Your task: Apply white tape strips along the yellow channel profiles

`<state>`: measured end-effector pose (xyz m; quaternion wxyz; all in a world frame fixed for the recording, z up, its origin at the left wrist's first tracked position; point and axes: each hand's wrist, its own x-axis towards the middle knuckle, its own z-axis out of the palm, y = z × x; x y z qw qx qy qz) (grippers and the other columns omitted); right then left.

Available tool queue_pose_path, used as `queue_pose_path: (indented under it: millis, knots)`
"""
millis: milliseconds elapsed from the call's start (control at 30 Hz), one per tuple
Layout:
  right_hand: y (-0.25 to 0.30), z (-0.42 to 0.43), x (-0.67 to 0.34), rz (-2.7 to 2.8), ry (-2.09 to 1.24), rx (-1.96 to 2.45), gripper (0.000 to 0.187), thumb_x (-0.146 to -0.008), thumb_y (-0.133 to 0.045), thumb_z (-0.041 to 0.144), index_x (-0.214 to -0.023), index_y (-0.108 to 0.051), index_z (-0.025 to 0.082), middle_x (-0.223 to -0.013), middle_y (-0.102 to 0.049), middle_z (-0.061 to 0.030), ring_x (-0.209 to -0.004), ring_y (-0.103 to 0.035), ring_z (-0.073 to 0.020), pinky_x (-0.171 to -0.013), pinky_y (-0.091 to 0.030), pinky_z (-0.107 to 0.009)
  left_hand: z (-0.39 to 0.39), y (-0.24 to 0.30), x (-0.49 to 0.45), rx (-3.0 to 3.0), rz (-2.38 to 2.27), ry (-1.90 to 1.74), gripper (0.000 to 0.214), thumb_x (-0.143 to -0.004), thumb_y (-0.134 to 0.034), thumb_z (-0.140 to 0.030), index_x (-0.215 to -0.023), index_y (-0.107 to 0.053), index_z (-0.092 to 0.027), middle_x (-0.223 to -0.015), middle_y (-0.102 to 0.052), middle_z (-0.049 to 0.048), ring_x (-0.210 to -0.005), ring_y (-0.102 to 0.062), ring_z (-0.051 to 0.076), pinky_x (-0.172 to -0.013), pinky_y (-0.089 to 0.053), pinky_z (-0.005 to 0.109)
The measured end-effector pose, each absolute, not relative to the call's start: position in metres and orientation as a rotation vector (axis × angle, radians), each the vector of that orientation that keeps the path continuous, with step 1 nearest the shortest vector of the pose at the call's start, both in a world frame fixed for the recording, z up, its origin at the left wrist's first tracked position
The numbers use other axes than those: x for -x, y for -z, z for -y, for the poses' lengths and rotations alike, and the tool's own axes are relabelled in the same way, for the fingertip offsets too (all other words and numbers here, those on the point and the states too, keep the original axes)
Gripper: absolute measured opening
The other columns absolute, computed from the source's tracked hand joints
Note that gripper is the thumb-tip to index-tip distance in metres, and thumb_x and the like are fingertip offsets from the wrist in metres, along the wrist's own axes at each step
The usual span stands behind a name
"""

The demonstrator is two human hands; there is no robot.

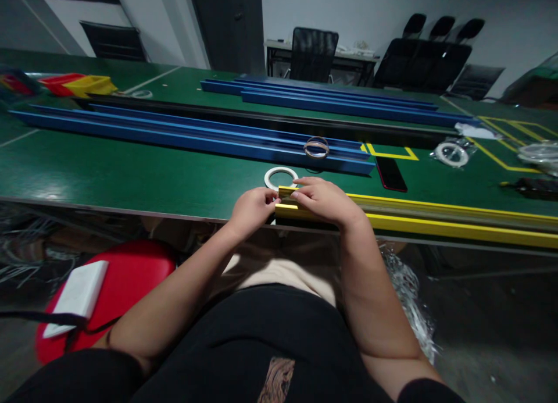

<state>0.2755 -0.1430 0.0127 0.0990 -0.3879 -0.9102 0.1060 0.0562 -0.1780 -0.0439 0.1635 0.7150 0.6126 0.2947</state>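
Observation:
A long yellow channel profile (436, 223) lies along the front edge of the green table, its left end in front of me. My right hand (329, 200) rests over the channel near that end, thumb and fingers about its far wall. Just off the end, my left hand (255, 208) has its fingertips pinched together; anything between them is too small to make out. Right behind the channel's end lies a white roll of tape (267, 178), partly covered by the channel and my right hand.
Blue channel profiles (174, 132) and a black one (261, 115) lie farther back, a brown tape roll (317, 147) on the blue. To the right are a phone (391, 174) and wrapped tape (452, 154). A red stool (126, 275) stands below left.

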Motion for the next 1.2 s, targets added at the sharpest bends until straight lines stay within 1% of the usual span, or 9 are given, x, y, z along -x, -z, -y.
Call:
queue_pose_path:
  millis: [100, 233, 400, 567, 767, 867, 1000, 1067, 1200]
  knots:
    - [-0.013, 0.143, -0.276, 2.705, -0.298, 1.113, 0.038, -0.102, -0.045, 0.042, -0.109, -0.08, 0.028, -0.143, -0.063, -0.0048, -0.132, -0.057, -0.0234, -0.111, -0.043, -0.037, 0.173, 0.046, -0.052, -1.967, -1.657, -0.835, 0.028, -0.089, -0.062, -0.042, -0.091, -0.077, -0.018, -0.079, -0.072, 0.0039, -0.068, -0.058, 0.016, -0.061, -0.037, 0.027]
    - [-0.011, 0.141, -0.277, 2.712, -0.314, 1.059, 0.036, -0.102, -0.046, 0.039, -0.118, -0.077, 0.029, -0.143, -0.063, -0.006, -0.133, -0.057, -0.0228, -0.111, -0.044, -0.037, 0.169, 0.05, -0.048, -1.864, -1.518, -0.874, 0.031, -0.087, -0.063, -0.044, -0.088, -0.076, -0.016, -0.074, -0.069, 0.0026, -0.065, -0.055, 0.014, -0.062, -0.037, 0.026]
    - [-0.008, 0.14, -0.277, 2.732, -0.284, 1.068, 0.037, -0.102, -0.046, 0.038, -0.123, -0.075, 0.029, -0.146, -0.06, -0.0059, -0.136, -0.054, -0.0251, -0.114, -0.042, -0.042, 0.172, 0.049, -0.051, -1.798, -1.431, -0.937, 0.027, -0.085, -0.065, -0.04, -0.085, -0.074, -0.015, -0.073, -0.067, 0.0022, -0.064, -0.054, 0.013, -0.063, -0.038, 0.026]
    - [-0.009, 0.137, -0.277, 2.781, -0.283, 1.038, 0.037, -0.103, -0.045, 0.04, -0.122, -0.075, 0.033, -0.148, -0.059, -0.0038, -0.138, -0.052, -0.0272, -0.115, -0.04, -0.046, 0.172, 0.043, -0.054, -1.746, -1.359, -0.971, 0.03, -0.085, -0.066, -0.042, -0.085, -0.073, -0.013, -0.076, -0.069, 0.0037, -0.069, -0.057, 0.015, -0.066, -0.041, 0.027]
    - [-0.007, 0.132, -0.279, 2.769, -0.366, 1.037, 0.035, -0.102, -0.049, 0.042, -0.128, -0.071, 0.036, -0.151, -0.056, -0.0032, -0.141, -0.05, -0.0274, -0.117, -0.037, -0.046, 0.159, 0.038, -0.047, -1.994, -1.292, -0.924, 0.026, -0.087, -0.066, -0.04, -0.09, -0.077, -0.016, -0.082, -0.071, 0.0044, -0.074, -0.06, 0.016, -0.068, -0.043, 0.027]
    - [-0.007, 0.129, -0.281, 2.741, -0.441, 1.023, 0.031, -0.1, -0.053, 0.04, -0.122, -0.075, 0.034, -0.146, -0.061, -0.0038, -0.136, -0.055, -0.0258, -0.113, -0.041, -0.042, 0.153, 0.038, -0.045, -2.062, -1.256, -0.906, 0.025, -0.087, -0.067, -0.039, -0.091, -0.077, -0.016, -0.081, -0.071, 0.0039, -0.073, -0.06, 0.016, -0.066, -0.042, 0.026]
    - [-0.009, 0.127, -0.282, 2.675, -0.534, 0.97, 0.023, -0.096, -0.061, 0.034, -0.105, -0.079, 0.024, -0.134, -0.068, -0.007, -0.122, -0.063, -0.0231, -0.103, -0.046, -0.034, 0.15, 0.04, -0.047, -2.056, -1.197, -0.931, 0.024, -0.087, -0.068, -0.038, -0.09, -0.077, -0.016, -0.08, -0.07, 0.0031, -0.073, -0.06, 0.015, -0.067, -0.043, 0.026]
    - [-0.01, 0.128, -0.281, 2.653, -0.575, 0.963, 0.02, -0.094, -0.063, 0.032, -0.097, -0.079, 0.021, -0.128, -0.071, -0.0075, -0.114, -0.066, -0.0213, -0.097, -0.047, -0.031, 0.151, 0.041, -0.048, -2.063, -1.205, -0.951, 0.023, -0.087, -0.068, -0.037, -0.089, -0.077, -0.016, -0.079, -0.069, 0.0028, -0.073, -0.06, 0.015, -0.067, -0.043, 0.026]
    - [-0.009, 0.129, -0.281, 2.605, -0.601, 0.976, 0.018, -0.092, -0.064, 0.029, -0.094, -0.079, 0.021, -0.124, -0.071, -0.0079, -0.109, -0.067, -0.0206, -0.096, -0.048, -0.03, 0.155, 0.041, -0.05, -2.128, -1.241, -0.958, 0.017, -0.086, -0.068, -0.032, -0.088, -0.078, -0.017, -0.081, -0.071, 0.0036, -0.074, -0.061, 0.015, -0.068, -0.045, 0.027]
